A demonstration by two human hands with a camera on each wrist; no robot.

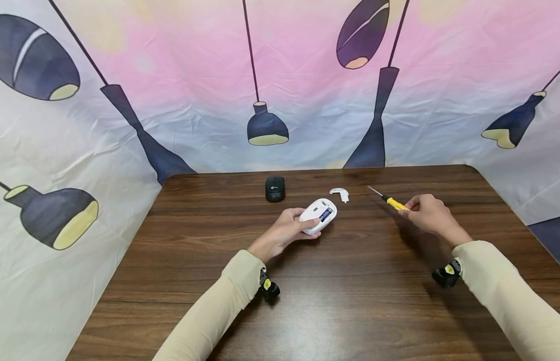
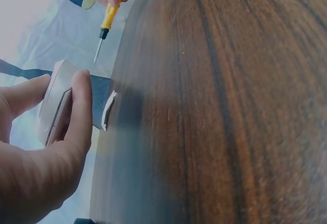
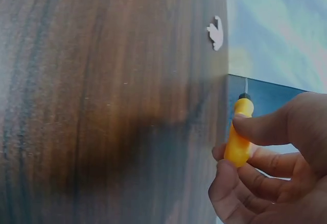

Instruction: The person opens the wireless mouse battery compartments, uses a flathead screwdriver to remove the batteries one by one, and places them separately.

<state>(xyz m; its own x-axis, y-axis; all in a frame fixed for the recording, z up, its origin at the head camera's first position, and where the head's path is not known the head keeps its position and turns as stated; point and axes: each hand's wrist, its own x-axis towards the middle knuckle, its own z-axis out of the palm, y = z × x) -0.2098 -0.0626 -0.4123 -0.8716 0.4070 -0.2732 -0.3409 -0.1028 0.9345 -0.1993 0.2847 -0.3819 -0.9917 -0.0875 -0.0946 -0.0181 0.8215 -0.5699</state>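
My left hand (image 1: 286,231) grips a white computer mouse (image 1: 310,210) with its underside turned up, the thumb lying across it. In the mouse's uncovered compartment shows a dark blue battery (image 1: 326,214). Between thumb and fingers of my right hand (image 1: 427,213) is the yellow handle of a screwdriver (image 1: 395,203), whose thin metal shaft points away to the left. A white curved battery cover (image 1: 340,194) lies on the table between the two hands, a little farther back. The left wrist view shows the mouse (image 2: 55,101) edge-on, held above the table.
A black mouse (image 1: 275,189) sits on the brown wooden table (image 1: 207,225) near its back edge, behind my left hand. Beyond the table hangs a cloth backdrop (image 1: 207,130) printed with lamps. A small black camera is strapped to each wrist.
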